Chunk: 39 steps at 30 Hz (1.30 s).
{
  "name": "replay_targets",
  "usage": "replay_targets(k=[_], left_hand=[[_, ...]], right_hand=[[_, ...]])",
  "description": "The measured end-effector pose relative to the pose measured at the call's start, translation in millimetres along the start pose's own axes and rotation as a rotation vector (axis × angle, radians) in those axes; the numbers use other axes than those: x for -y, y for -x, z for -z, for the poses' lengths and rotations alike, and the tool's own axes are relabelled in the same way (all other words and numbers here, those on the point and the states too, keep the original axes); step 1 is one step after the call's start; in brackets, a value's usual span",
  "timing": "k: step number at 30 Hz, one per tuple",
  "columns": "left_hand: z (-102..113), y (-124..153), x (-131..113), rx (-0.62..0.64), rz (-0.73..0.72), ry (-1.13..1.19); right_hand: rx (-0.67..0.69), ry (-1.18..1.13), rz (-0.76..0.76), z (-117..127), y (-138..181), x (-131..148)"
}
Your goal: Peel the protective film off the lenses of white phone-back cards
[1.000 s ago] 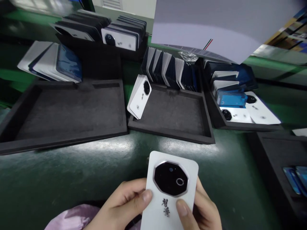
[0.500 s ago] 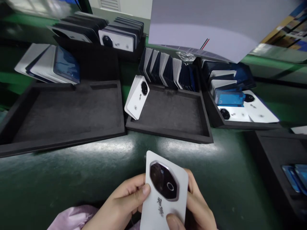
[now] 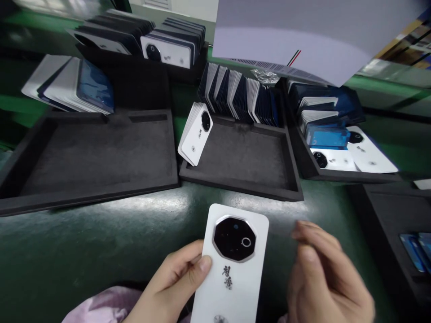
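Low at centre of the head view, left hand [image 3: 171, 287] grips a white phone back cover [image 3: 230, 264] by its left edge, thumb pressed on the face, fingers [image 3: 202, 264] closed round the edge; cover is upright, held just above the green surface [image 3: 84, 251], black octagonal camera window up top, dark script mark below it, small round logo near the bottom. Right hand [image 3: 325, 278] is just beside the cover on its right, not touching, blurred, fingers loosely spread and holding nothing. Pink sleeve [image 3: 97, 307] shows at bottom left under the left hand. Behind the hands, large black foam tray [image 3: 20, 179] sits left on the surface, with a fanned stack of white and blue-filmed covers [image 3: 70, 85] leaning over its far edge. Middle black tray [image 3: 292, 179] stands right of it, touching or nearly so; a short stack of white covers [image 3: 195, 134] leans tilted at its near-left corner, and a long row of covers on edge [image 3: 239, 94] fills its far side. Right tray [image 3: 303, 166] holds more covers, some flat and white with camera windows, some with blue film [image 3: 326, 137]. Another tray at far back carries dark covers plus one white one face out [image 3: 166, 51]. White sheet [image 3: 303, 31] overhangs the top right. Dark tray at far right edge [image 3: 387, 233] has blue pieces [image 3: 415, 251], too small to tell.
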<state>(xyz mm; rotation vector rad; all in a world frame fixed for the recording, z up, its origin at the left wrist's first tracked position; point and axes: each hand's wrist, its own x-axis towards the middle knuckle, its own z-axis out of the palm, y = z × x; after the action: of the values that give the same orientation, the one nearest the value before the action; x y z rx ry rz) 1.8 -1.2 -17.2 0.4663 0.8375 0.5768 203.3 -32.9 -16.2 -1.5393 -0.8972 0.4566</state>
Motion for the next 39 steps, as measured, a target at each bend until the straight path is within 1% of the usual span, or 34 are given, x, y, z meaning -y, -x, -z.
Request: replay_targets(k=[1, 2, 3, 5, 6, 7, 9, 11, 14, 18, 26, 28, 31, 33, 36, 39], left_hand=[[1, -1, 1, -0.015, -0.006, -0.029], [1, -2, 2, -0.030, -0.002, -0.050], [1, -3, 3, -0.047, 0.003, -0.066], [1, -5, 4, -0.079, 0.009, -0.097], [0, -5, 4, -0.089, 0.004, -0.115], [0, -6, 4, -0.095, -0.006, -0.133], [-2, -7, 4, -0.082, -0.009, -0.154], [-3, -7, 3, -0.050, 0.004, -0.158], [-3, -6, 3, -0.027, 0.026, -0.176], [-2, -6, 3, -0.012, 0.048, -0.216], [-3, -5, 3, 0.005, 0.051, -0.264], [-3, -4, 3, 0.003, 0.058, -0.246], [-4, -5, 2, -0.034, 0.078, -0.221], [-4, -5, 0, -0.048, 0.083, -0.230], [-4, -5, -2, -0.029, 0.061, -0.290], [-3, -5, -2, -0.015, 0.074, -0.347]], right_hand=[[-0.068, -0.058, 0.008, 1, -1, 0], [-0.063, -0.147, 0.001, 2, -2, 1], [0.006, -0.242, -0.026, 2, -2, 3], [0.226, -0.350, -0.110, 1, -3, 8], [0.336, -0.336, -0.148, 1, -3, 10], [0.419, -0.283, -0.171, 0, -3, 12], [0.507, -0.149, -0.170, -2, -3, 13], [0.506, -0.074, -0.184, -4, -2, 12], [0.438, -0.053, -0.221, -5, -1, 9], [0.391, 0.006, -0.231, -5, -2, 8], [0.383, 0.027, -0.260, -4, -5, 5], [0.403, -0.037, -0.290, -3, -5, 4], [0.463, -0.180, -0.357, -2, -7, 3], [0.477, -0.222, -0.387, 0, -9, 3], [0.514, -0.175, -0.407, 2, -12, 3], [0.564, -0.049, -0.411, 3, -14, 3]])
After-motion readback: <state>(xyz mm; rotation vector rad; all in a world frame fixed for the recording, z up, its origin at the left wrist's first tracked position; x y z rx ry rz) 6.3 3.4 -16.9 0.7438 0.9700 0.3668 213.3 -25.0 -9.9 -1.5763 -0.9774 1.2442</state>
